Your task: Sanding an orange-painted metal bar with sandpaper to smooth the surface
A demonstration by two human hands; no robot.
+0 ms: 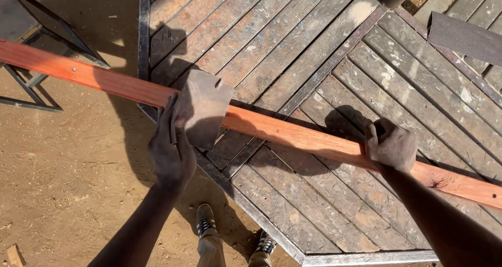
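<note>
Sanding Sheet on a Red Plank

Now my left hand (171, 149) presses a grey abrasive sheet (203, 107) over the reddish plank (293, 133); my right hand (391, 144) clamps the plank further along. Beneath lies a slatted wooden panel (293, 42). Another dark sheet (465, 37) sits beyond my right hand. Both plank ends run out of view.

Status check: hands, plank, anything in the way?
Left hand presses sandpaper on plank. Right hand clamps plank on table. Nothing blocking.

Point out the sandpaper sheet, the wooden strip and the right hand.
sandpaper sheet (205, 105), head view, middle of the sheet
wooden strip (293, 133), head view, bare middle stretch
right hand (390, 145), head view, back of the hand
</note>
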